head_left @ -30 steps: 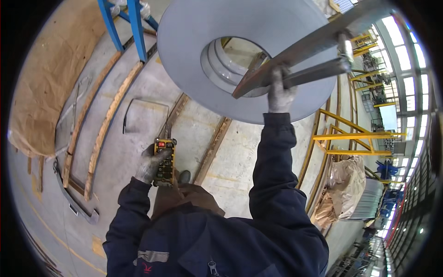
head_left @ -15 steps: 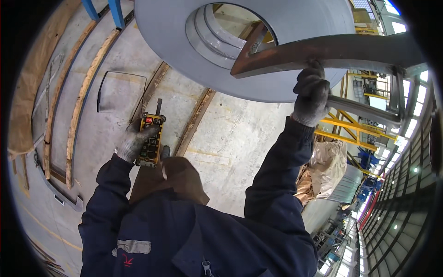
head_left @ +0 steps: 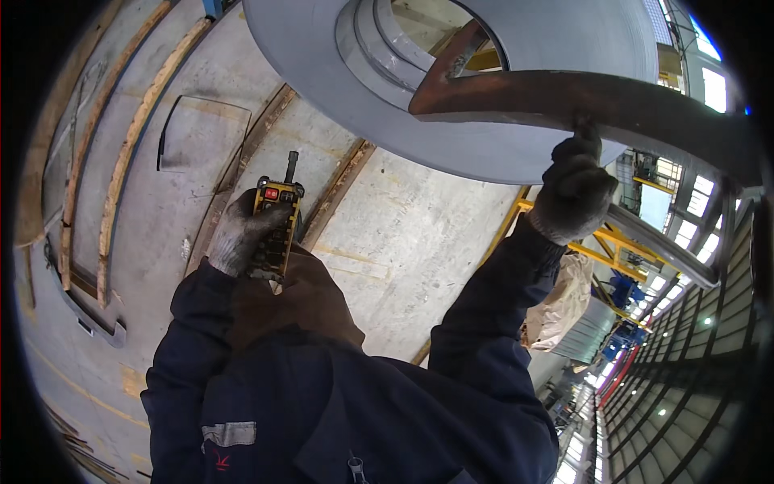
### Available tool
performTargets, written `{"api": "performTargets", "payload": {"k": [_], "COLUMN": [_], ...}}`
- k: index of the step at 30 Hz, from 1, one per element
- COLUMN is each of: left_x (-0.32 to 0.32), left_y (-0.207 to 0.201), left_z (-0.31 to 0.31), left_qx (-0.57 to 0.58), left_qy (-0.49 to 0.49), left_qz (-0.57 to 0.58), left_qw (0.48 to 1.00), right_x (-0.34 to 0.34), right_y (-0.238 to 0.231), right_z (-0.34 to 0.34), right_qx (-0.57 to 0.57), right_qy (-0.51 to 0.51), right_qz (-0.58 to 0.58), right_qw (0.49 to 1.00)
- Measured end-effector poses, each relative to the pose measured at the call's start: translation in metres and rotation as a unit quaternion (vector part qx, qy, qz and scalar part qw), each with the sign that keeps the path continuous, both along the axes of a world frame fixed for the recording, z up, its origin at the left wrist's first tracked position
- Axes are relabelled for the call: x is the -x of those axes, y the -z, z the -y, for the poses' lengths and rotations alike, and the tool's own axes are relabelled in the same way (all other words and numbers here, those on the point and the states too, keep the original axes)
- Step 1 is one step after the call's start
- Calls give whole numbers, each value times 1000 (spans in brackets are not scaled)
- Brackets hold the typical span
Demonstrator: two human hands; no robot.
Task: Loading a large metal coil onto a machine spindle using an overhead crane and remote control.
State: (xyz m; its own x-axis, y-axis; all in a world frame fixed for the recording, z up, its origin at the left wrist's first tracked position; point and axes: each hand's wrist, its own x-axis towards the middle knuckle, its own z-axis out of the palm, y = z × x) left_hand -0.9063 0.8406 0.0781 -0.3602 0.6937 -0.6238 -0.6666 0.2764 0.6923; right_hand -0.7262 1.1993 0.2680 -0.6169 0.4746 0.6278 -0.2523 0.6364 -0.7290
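Note:
My gloved left hand (head_left: 242, 228) is wrapped around a black and yellow crane remote control (head_left: 275, 230) with red buttons and a short black antenna, held in front of my body. My gloved right hand (head_left: 574, 192) is raised at the right, its fingers closed around a grey metal handle bar (head_left: 665, 246) below a large brown steel C-hook (head_left: 524, 98). Its upper fingers reach the hook's underside. The hook's angled tip stands in front of the bore of a big grey steel coil (head_left: 322, 105), part of which lies outside the picture.
Long wooden-faced rails (head_left: 133, 145) run along the concrete floor (head_left: 403, 242) at the left, and narrow brown strips (head_left: 339, 194) cross it below the coil. A yellow frame (head_left: 617, 254) and a paper-wrapped bundle (head_left: 560, 302) stand at the right.
My right hand and the hook have shifted right in the picture. The remote has risen slightly and moved a little right in my left hand. The whole view has turned somewhat.

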Motion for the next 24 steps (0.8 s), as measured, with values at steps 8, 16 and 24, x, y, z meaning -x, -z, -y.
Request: {"api": "performTargets", "payload": {"k": [8, 16, 24], "left_x": [38, 93, 127], "left_y": [32, 53, 85], "left_z": [23, 14, -43], "left_qx": [-15, -79, -118], "left_qy": [-5, -9, 61], "left_qz": [23, -23, -60], "left_qw": [1000, 997, 989], "right_x": [32, 51, 62], "right_y": [-2, 0, 14], "right_z": [26, 50, 61], "right_qx": [-58, -39, -22], "right_qy": [31, 107, 116], "right_qz": [29, 36, 4], "right_qw": [997, 993, 993]}}
